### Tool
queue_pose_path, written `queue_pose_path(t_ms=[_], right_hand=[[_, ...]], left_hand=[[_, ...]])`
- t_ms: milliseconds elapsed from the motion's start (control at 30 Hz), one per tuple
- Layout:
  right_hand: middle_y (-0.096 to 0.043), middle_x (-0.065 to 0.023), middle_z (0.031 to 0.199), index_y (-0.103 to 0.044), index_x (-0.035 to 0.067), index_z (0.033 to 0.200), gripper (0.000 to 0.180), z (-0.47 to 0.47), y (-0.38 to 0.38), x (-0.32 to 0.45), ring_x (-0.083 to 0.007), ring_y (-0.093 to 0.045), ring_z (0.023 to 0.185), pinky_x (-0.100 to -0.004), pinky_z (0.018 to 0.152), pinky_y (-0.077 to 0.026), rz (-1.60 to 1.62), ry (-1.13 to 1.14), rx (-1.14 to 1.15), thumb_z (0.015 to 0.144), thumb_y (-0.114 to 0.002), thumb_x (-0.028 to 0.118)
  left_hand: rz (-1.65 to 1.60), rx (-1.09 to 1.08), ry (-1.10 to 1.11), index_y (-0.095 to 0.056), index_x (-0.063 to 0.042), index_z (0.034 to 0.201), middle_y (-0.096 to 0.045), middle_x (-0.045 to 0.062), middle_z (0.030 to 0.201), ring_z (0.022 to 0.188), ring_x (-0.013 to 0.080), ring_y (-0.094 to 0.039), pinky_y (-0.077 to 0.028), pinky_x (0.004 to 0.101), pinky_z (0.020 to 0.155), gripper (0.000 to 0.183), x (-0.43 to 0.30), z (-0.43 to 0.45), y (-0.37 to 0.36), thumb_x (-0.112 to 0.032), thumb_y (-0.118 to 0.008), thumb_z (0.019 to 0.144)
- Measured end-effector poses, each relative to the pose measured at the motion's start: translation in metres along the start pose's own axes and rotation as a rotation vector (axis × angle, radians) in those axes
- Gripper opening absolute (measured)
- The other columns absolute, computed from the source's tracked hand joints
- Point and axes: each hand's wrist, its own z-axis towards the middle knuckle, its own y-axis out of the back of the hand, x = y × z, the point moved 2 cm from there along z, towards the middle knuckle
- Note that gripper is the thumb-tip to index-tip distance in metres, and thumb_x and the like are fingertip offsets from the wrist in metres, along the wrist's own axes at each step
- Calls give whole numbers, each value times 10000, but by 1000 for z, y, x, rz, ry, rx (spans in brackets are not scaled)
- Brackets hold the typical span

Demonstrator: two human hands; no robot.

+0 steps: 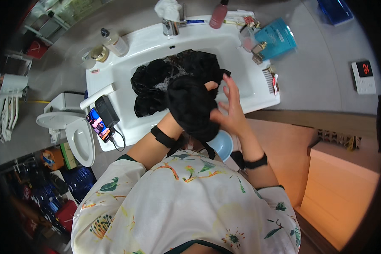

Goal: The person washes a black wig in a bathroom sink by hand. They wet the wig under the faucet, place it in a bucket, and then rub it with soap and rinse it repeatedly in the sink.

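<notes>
A bundle of wet-looking black cloth (192, 106) is raised over the sink's front edge, draped over my left hand (211, 85). Only a bit of finger shows past the cloth; the rest of that hand is hidden under it. Close by on the right is my right hand (231, 106), slightly blurred, fingers spread, its thumb at the bundle's edge. Whether the thumb presses on the cloth is unclear. More black fabric (197, 62) lies heaped in the white sink basin (241, 76), with suds or water among its folds.
Along the rim stand a chrome faucet (170, 28), a pink bottle (219, 15), a clear pump bottle (115, 43) and a teal pouch (277, 38). A lit phone (99, 124) and a black power bank (107, 109) rest at the left corner. Below is a light-blue basin (223, 144).
</notes>
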Motion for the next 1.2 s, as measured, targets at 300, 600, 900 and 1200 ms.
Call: queue_pose_path(t_ms=[300, 600, 900, 1200], right_hand=[[-622, -294, 1673, -609, 24, 1614, 928, -220, 71, 10, -449, -599, 1569, -540, 1321, -449, -194, -115, -282, 733, -900, 47], [-810, -120, 1313, -737, -64, 1449, 570, -405, 94, -212, -222, -760, 1174, -379, 1066, -606, 377, -845, -619, 900, -847, 41], [-817, -103, 1241, -756, -19, 1431, 444, -449, 55, -377, -202, -780, 1103, -368, 966, -640, 227, -1048, -728, 1016, -828, 120], [-835, -66, 1207, -768, -7, 1398, 340, -238, 100, -229, -157, -789, 1046, -330, 877, -635, 245, -600, -615, 1134, -803, 205]], left_hand=[[-690, 323, 349, -861, -73, 1254, -832, 62, 1064, 1013, 171, -750, -592, 330, 932, 307, -1, -33, -237, -328, -788, 1099], [-206, 898, 574, -765, -103, 1456, -833, 169, 1264, 1154, 301, -799, -634, 419, 1005, 540, 72, -54, -245, -466, -779, 1056], [-306, 500, 971, -653, -23, 1581, -813, 97, 1317, 1188, 183, -794, -643, 349, 1015, 524, 89, -40, -108, -302, -771, 1153], [-563, 194, 1100, -659, -38, 1538, -819, 87, 1283, 1120, 187, -812, -660, 359, 969, 460, 101, -74, -59, -274, -768, 1159]])
